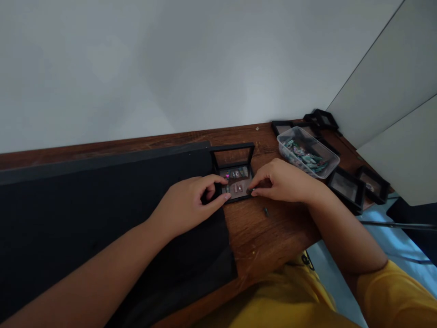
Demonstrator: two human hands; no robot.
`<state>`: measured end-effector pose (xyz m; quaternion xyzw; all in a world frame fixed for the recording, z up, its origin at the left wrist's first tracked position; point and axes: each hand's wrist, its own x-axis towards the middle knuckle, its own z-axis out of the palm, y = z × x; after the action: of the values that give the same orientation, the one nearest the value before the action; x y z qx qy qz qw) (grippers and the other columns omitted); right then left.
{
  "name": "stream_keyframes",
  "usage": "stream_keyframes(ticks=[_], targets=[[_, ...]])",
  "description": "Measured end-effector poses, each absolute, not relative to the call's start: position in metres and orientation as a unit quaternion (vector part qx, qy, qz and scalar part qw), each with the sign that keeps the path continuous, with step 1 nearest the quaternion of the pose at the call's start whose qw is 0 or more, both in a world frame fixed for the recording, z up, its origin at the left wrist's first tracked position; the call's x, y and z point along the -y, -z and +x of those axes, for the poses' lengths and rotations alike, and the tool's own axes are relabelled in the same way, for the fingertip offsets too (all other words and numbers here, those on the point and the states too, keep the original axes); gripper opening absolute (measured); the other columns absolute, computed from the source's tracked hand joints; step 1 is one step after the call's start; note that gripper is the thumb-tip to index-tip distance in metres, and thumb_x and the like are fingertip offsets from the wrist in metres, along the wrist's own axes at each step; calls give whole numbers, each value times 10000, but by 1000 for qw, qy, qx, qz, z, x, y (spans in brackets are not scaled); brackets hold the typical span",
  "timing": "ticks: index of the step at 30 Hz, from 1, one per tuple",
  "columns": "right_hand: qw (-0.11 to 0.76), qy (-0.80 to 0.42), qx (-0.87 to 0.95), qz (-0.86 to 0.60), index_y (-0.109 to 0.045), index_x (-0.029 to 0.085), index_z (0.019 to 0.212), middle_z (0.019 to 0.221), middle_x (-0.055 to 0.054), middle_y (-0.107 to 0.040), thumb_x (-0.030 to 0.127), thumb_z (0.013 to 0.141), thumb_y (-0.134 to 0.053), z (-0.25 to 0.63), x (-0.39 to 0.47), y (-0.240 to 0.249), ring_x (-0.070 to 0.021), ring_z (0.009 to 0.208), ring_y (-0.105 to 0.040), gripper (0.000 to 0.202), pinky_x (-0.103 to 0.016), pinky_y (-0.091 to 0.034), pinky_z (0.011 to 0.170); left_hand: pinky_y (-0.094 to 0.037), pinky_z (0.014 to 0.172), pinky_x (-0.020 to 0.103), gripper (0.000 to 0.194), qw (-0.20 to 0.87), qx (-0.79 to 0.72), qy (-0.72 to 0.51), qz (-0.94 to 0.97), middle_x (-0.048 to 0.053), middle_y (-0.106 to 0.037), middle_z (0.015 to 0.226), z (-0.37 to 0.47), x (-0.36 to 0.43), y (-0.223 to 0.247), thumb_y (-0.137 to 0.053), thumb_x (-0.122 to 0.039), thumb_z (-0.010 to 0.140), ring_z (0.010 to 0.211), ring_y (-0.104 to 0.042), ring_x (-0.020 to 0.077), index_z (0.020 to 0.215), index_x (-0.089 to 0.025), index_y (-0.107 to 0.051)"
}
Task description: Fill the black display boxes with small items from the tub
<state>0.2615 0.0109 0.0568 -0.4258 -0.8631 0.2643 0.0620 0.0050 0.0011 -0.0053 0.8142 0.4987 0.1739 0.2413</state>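
A small black display case point(239, 198) stands with its windowed lid point(234, 157) tipped up at the back. Inside are two rows of small decorated pieces that look like press-on nails point(235, 188). My left hand point(191, 200) lies at the case's left side, thumb and index finger apart, their tips over its edge. At the case's front right corner, my right hand point(283, 182) is closed in a pinch on a small dark piece, mostly hidden by the fingertips. Another small dark piece point(266, 211) lies on the wooden table in front of the case.
A clear plastic tub point(332, 163) holding many teal pieces point(305, 155) stands to the right. Several black cases lie around it, one near the front point(346, 187) and another at the far right point(373, 184). A black mat point(85, 209) covers the left of the wooden table point(259, 241). A white wall rises behind.
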Motion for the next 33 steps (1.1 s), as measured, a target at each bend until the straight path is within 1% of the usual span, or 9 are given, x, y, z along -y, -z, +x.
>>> stream_keyframes(ticks=[3,9,17,19,22,24,27,33], targets=[[62,-240,865,-436,-867,160,1003,944,-64,-839,120,892,-774,261,-12,-54,-165,820,-730,150,-264,-477,763,-397,621,320,443,239,-499,-173,815,-27,-578,683,5,-1,6,-548,-591,890,590,-523,174,1101,-257,-748],[61,-186,854,-482,-866,165,942,906,-71,-828,165,891,-764,255,-12,-50,-186,800,-704,114,-288,-441,734,-396,626,315,425,233,-495,-178,818,-33,-579,688,3,-1,8,-557,-577,899,594,-521,169,1113,-260,-744],[44,-178,820,-543,-797,162,845,820,-58,-778,218,881,-768,242,-4,-52,-181,754,-664,72,-284,-394,689,-387,616,316,426,233,-494,-178,819,-35,-570,677,4,-2,9,-556,-573,895,583,-514,167,1107,-256,-746],[52,-192,815,-545,-781,169,895,805,-40,-764,204,872,-768,241,-3,-51,-167,734,-647,43,-276,-378,678,-387,614,316,423,233,-494,-180,818,-33,-575,681,3,-2,9,-558,-573,893,588,-519,168,1101,-256,-745],[65,-223,812,-535,-763,183,1013,765,-4,-738,193,867,-760,242,-2,-50,-144,681,-610,146,-267,-349,659,-384,610,317,422,234,-496,-179,817,-32,-578,683,3,-1,9,-558,-575,890,590,-521,170,1095,-259,-748],[70,-246,812,-524,-751,182,1055,755,7,-726,206,879,-751,242,-2,-49,-134,662,-594,177,-265,-333,649,-379,605,318,425,234,-499,-177,815,-32,-576,679,4,-1,8,-554,-579,888,583,-515,170,1091,-262,-751],[69,-267,814,-511,-744,165,1092,773,6,-726,210,900,-725,244,-2,-50,-127,656,-583,198,-261,-333,648,-376,602,319,432,238,-502,-177,812,-35,-571,670,4,-1,7,-555,-585,878,572,-508,168,1084,-261,-752],[56,-259,818,-510,-760,148,1181,853,-28,-753,142,917,-688,252,-6,-51,-140,715,-613,274,-265,-374,689,-385,615,321,440,242,-498,-183,813,-35,-571,670,4,-1,7,-555,-594,870,585,-521,171,1081,-263,-753]])
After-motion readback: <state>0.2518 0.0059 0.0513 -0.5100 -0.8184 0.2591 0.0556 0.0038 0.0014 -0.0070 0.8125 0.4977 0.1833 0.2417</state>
